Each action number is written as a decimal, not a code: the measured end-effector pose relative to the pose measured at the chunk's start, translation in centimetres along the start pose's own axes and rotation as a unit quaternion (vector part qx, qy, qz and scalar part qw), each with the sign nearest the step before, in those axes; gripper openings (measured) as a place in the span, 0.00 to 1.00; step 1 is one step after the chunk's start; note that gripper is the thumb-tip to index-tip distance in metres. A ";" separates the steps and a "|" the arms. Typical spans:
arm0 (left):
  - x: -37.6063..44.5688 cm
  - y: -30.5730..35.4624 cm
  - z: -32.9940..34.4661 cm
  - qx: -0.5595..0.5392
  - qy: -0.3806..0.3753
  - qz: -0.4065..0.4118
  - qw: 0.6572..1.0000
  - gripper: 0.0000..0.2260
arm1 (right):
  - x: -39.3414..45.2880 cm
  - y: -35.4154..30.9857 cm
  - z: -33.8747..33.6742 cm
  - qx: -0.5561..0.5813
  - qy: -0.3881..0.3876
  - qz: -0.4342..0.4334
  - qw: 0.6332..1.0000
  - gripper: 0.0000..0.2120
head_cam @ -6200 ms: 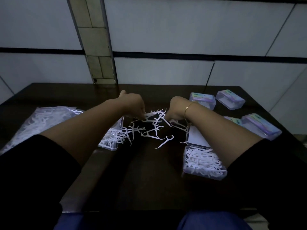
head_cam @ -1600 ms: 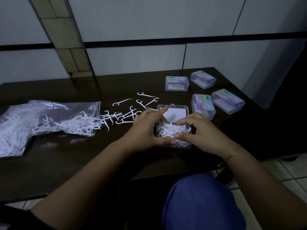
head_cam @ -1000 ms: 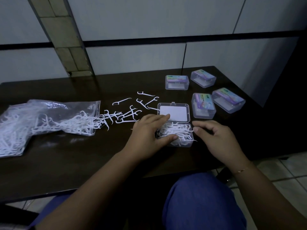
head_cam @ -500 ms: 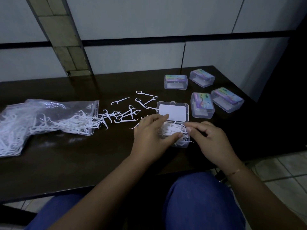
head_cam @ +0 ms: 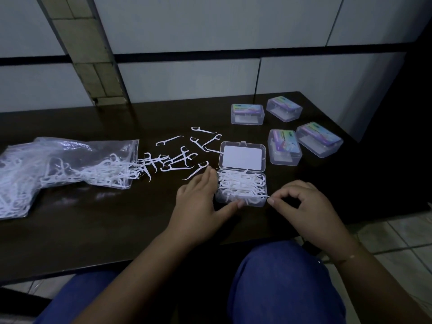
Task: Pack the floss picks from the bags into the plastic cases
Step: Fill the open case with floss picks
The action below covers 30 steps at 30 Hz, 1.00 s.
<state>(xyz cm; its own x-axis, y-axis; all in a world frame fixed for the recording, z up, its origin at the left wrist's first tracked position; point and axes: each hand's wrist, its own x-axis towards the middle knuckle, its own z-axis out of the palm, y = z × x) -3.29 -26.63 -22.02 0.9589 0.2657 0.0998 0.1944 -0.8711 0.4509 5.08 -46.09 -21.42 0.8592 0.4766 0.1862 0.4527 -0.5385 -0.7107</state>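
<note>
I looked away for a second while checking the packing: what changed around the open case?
The right hand drew back off the open case to its right corner and now pinches a protruding floss pick. The left hand stays braced on the case's left side. Bag, loose picks and closed cases unchanged.

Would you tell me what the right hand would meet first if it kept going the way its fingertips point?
Probably the open case: the right hand points left at its near right corner, already pinching a floss pick there.

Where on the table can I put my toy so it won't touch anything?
The bare table in front of the bag of floss picks, left of the left hand, or behind the loose floss picks. It's crowded around the open case and four closed cases.
</note>
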 end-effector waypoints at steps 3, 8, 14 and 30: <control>0.0 0.0 0.1 0.011 0.006 0.003 1.000 0.41 | 0.3 -0.2 0.0 0.002 0.009 -0.012 1.000 0.11; -0.2 -0.2 0.2 0.021 0.024 0.015 0.999 0.38 | 0.6 -0.6 0.2 -0.031 0.036 -0.046 0.998 0.10; -0.6 0.0 0.5 0.066 0.044 0.028 0.996 0.37 | 0.7 -0.7 0.7 -0.147 0.043 -0.091 0.984 0.07; 0.5 0.7 -0.2 -0.049 0.025 0.041 0.998 0.36 | 1.7 -1.0 0.5 -0.032 0.023 -0.047 0.998 0.09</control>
<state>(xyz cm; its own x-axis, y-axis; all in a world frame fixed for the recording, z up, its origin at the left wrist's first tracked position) -2.72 -27.06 -21.44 0.9586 0.2178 0.1835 0.0923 -0.8472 0.5233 5.95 -44.34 -20.74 0.8221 0.4946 0.2819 0.5443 -0.5378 -0.6438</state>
